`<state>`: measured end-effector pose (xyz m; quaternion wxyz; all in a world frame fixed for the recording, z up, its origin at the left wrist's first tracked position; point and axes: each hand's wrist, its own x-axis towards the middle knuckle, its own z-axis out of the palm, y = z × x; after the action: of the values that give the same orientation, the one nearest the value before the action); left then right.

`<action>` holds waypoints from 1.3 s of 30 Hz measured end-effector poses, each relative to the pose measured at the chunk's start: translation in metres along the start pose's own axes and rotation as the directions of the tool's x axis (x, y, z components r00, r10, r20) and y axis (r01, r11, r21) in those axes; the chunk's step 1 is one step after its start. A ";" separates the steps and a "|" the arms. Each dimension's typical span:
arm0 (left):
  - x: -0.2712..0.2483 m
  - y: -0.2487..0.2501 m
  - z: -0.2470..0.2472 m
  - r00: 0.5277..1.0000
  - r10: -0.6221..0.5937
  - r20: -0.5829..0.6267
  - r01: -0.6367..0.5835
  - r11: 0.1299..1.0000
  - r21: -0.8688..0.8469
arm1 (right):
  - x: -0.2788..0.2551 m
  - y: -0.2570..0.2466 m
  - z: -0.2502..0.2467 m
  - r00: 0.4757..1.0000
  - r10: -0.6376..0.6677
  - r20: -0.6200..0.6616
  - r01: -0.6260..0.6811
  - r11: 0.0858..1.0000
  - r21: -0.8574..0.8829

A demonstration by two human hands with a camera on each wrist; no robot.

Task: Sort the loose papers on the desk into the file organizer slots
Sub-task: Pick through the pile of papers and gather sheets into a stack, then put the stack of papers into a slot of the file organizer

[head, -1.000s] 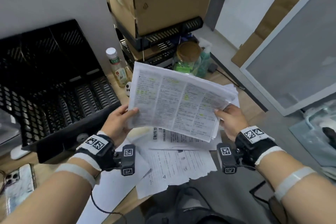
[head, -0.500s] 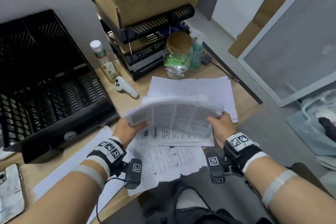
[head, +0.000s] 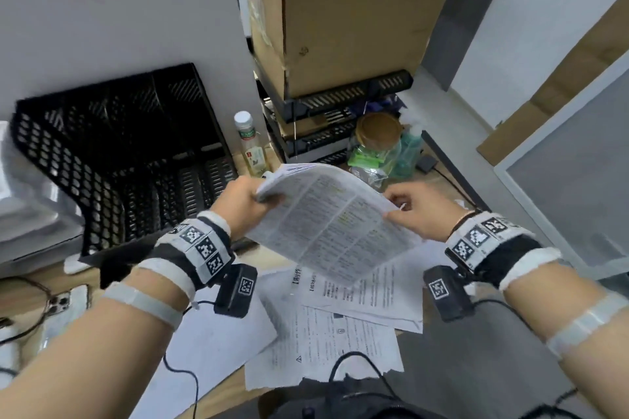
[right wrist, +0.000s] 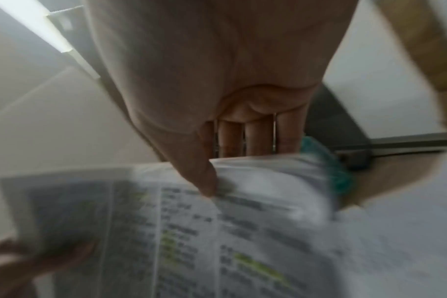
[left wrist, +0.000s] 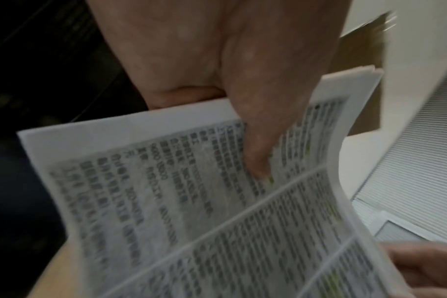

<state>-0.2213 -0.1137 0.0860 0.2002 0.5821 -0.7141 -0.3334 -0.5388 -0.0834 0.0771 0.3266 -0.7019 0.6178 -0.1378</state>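
A thick stack of printed papers [head: 335, 219] with green highlights is held above the desk by both hands. My left hand [head: 243, 204] grips its far left corner, thumb on the printed face [left wrist: 255, 153]. My right hand [head: 413, 211] pinches the right edge, thumb on top [right wrist: 204, 181] and fingers beneath. The black mesh file organizer [head: 115, 153] lies to the left against the wall, its slots showing no paper. More loose sheets [head: 343, 323] are spread on the desk under the stack.
A drink bottle [head: 250, 143], a lidded jar [head: 376, 139] and a green spray bottle [head: 410, 150] stand behind the stack. Black trays [head: 340, 105] carry a cardboard box [head: 347, 10]. A phone [head: 64, 306] lies at the left; cables trail from the wrists.
The stack has been lifted off the desk and turned, its left end now raised toward the organizer. Both hands keep hold of it and have moved up and away from me.
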 end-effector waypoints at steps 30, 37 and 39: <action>-0.118 -0.102 -0.149 0.835 -0.103 -0.541 0.223 0.961 0.162 | 0.079 -0.389 0.130 0.904 -0.273 0.329 0.242 0.961 0.134; -0.143 -0.131 -0.166 0.921 -0.056 -0.386 0.050 0.998 -0.026 | 0.084 -0.426 0.129 0.944 -0.238 0.229 0.115 0.887 0.447; -0.144 -0.148 -0.163 0.943 -0.093 -0.319 0.084 0.996 -0.041 | 0.082 -0.435 0.126 0.934 -0.277 0.226 0.136 0.860 0.492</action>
<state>0.0268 -0.0296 0.1091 0.3061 0.6573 -0.6406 -0.2528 -0.1092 -0.1157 0.2390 0.5560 -0.6774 0.4319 -0.2133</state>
